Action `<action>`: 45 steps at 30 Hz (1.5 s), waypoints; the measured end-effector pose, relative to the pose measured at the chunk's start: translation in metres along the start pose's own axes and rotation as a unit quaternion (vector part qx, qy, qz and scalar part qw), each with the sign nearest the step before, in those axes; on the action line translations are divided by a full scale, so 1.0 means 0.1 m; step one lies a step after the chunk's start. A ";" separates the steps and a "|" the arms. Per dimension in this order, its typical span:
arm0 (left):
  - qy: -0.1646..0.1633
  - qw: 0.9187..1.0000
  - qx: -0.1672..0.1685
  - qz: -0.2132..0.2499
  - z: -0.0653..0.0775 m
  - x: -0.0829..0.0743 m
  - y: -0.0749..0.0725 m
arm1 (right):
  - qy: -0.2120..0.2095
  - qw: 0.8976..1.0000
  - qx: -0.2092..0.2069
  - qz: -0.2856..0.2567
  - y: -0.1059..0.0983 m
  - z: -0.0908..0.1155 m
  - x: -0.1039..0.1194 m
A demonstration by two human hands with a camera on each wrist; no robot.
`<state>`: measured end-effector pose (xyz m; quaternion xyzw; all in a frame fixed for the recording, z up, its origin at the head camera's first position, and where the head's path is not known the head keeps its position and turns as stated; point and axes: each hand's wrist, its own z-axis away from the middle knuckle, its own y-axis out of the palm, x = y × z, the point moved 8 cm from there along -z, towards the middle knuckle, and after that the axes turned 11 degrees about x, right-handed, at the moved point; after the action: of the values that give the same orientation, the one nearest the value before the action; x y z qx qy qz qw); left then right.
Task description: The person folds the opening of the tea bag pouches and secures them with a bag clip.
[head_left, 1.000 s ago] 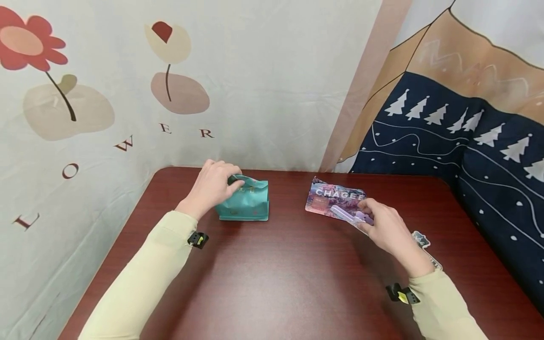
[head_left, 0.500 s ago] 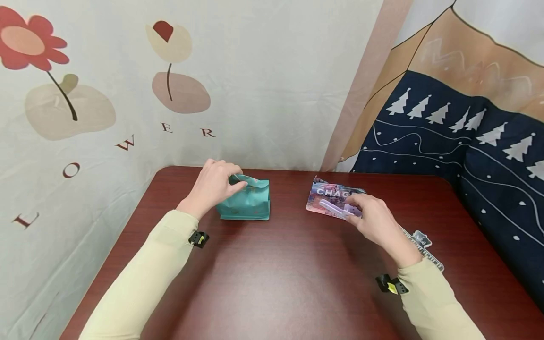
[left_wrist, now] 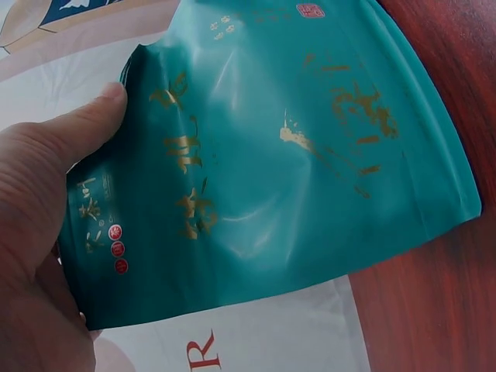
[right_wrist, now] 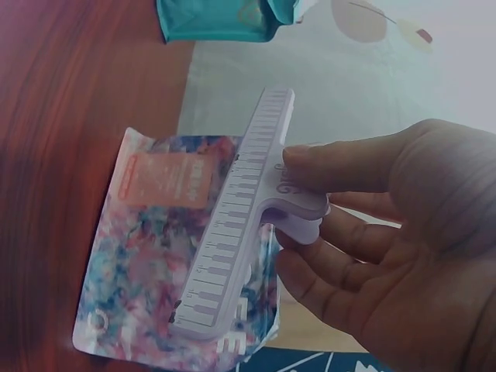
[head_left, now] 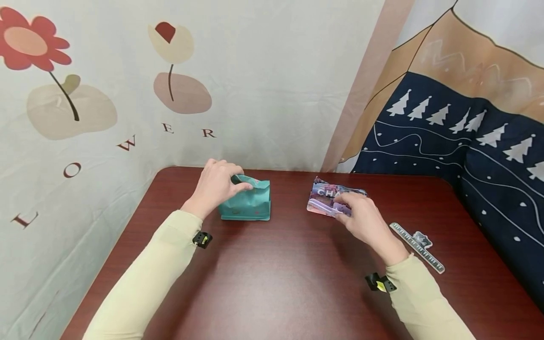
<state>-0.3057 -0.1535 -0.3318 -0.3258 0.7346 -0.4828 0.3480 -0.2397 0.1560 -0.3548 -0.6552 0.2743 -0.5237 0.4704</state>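
Observation:
My left hand (head_left: 214,184) grips the folded top of a teal pouch (head_left: 246,207) that stands near the table's back edge. Gold characters and small red seals mark the pouch's front (left_wrist: 248,170) in the left wrist view. Between the thumb and fingers of my right hand (head_left: 364,218) is a lavender sealing clip (right_wrist: 232,225), long and printed with piano keys. It is above the lower part of a pink-and-blue CHAGEE pouch (head_left: 316,192), which lies on the table. The right wrist view does not show plainly whether the clip touches that pouch.
On the dark red table (head_left: 272,283), a second sealing clip (head_left: 418,246), grey with a piano-key print, lies beside my right wrist. A printed curtain (head_left: 272,85) hangs behind the table, and a navy cloth with white trees (head_left: 439,115) hangs along the right.
My right hand has moved left with the lavender clip, across the CHAGEE pouch. More of the grey clip shows now. The left hand and teal pouch have barely shifted.

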 end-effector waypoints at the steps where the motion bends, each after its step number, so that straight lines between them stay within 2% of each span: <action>1: -0.002 1.000 -0.003 -0.002 0.00 0.00 0.00 | -0.003 1.000 -0.003 -0.001 0.00 0.00 0.01; 11: -0.020 1.000 -0.020 -0.012 0.00 -0.02 0.01 | -0.033 0.999 -0.033 -0.007 0.03 -0.10 0.14; 21: -0.004 0.998 -0.047 -0.033 0.00 -0.06 0.00 | -0.039 0.998 -0.040 -0.029 0.04 -0.22 0.27; 45: 0.000 0.998 -0.056 -0.038 -0.01 -0.05 0.01 | -0.068 0.994 -0.056 -0.064 0.10 -0.49 0.48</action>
<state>-0.3038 -0.1489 -0.3319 -0.3722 0.7475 -0.4542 0.3106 -0.2705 0.0951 -0.3434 -0.7307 0.2276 -0.4910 0.4161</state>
